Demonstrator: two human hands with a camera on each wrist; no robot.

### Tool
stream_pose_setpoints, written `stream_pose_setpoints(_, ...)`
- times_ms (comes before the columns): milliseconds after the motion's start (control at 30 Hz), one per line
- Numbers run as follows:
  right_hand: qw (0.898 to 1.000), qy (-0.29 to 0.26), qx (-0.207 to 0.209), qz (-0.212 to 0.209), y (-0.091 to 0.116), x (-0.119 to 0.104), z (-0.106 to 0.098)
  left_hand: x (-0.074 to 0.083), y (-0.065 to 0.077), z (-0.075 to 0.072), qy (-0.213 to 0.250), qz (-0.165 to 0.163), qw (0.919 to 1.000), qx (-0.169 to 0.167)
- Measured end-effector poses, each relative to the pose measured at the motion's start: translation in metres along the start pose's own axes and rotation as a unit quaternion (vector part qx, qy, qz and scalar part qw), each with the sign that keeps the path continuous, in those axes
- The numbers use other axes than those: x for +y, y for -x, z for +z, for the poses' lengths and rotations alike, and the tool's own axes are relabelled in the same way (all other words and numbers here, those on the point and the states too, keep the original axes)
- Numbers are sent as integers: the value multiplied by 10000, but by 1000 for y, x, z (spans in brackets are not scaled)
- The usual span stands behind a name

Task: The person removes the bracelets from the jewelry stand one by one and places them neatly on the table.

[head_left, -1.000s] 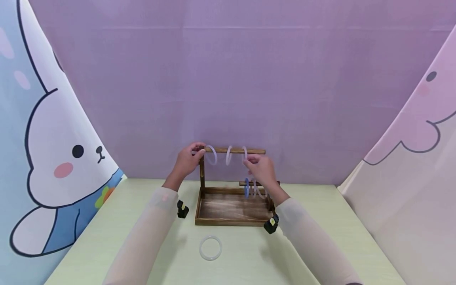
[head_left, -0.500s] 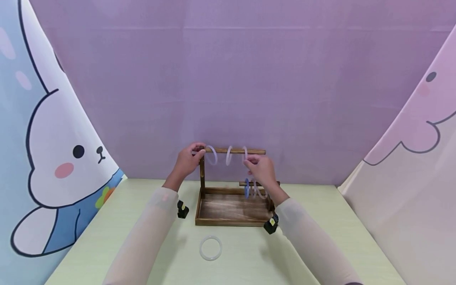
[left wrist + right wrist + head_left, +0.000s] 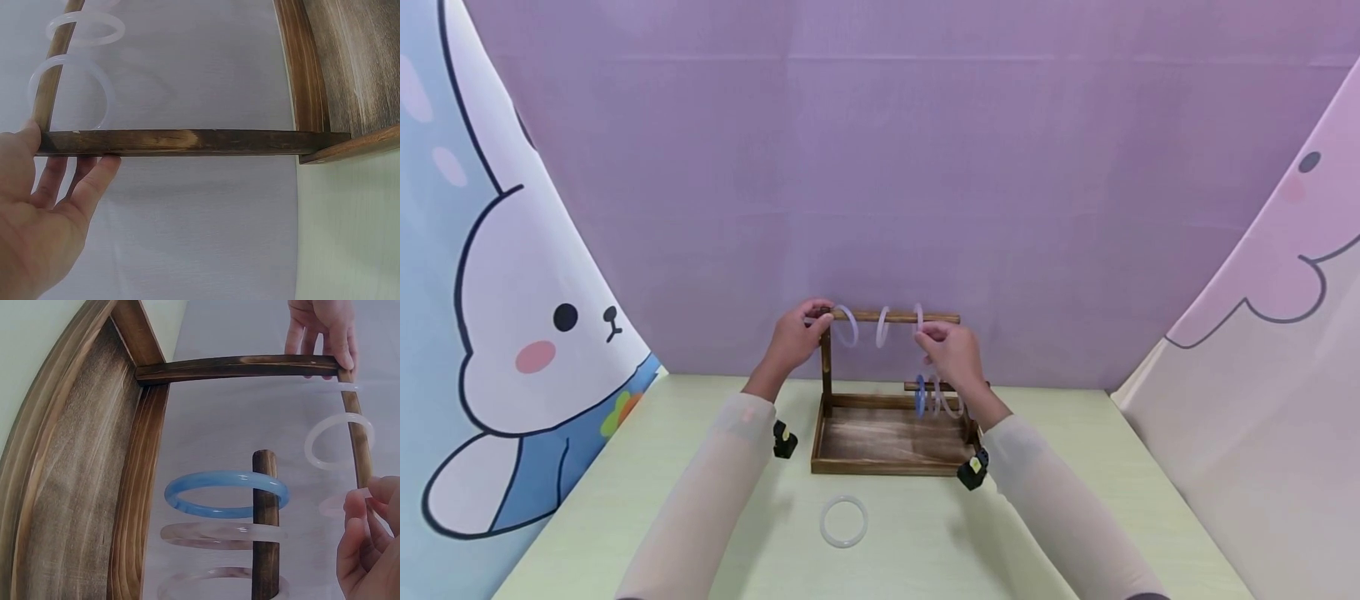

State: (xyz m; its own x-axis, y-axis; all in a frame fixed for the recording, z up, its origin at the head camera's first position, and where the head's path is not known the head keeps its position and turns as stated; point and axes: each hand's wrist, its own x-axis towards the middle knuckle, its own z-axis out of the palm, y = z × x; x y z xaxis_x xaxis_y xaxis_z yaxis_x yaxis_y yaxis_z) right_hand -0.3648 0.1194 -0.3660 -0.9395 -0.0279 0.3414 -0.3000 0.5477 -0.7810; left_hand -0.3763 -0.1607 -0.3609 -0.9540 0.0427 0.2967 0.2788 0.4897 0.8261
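My left hand (image 3: 795, 337) grips the upper left corner of a brown wooden bangle rack (image 3: 887, 468), the thumb at the rod's end and fingers against the post. On the upper rod (image 3: 940, 318), a pale bangle (image 3: 103, 94) hangs nearest that hand, with a white bangle (image 3: 310, 453) further along. My right hand (image 3: 957, 354) pinches a pale pink bangle (image 3: 919, 312) between thumb and fingertips; it encircles the same rod, and the fingers partly hide it. Below, a blue bangle (image 3: 200, 481) and brownish translucent bangles (image 3: 200, 536) hang on the shorter lower rod (image 3: 265, 562).
A loose white bangle (image 3: 844, 546) lies flat on the pale green table (image 3: 715, 475) in front of the rack's tray. Behind the rack hangs a purple cloth (image 3: 880, 183). Printed cloths (image 3: 512, 292) flank the table on both sides.
My right hand has shifted very slightly up and to the right, along with the pink bangle. The left hand and the rack stay where they were.
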Motion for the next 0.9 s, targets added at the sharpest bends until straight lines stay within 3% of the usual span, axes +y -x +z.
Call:
stream_pose_setpoints(500, 9999, -2, 69, -110, 1, 2, -4, 0, -1, 1, 133, -35, 9999, -15)
stream_pose_setpoints(900, 9999, -50, 151, -34, 3, 6, -13, -5, -3, 3, -54, 104, 9999, 4)
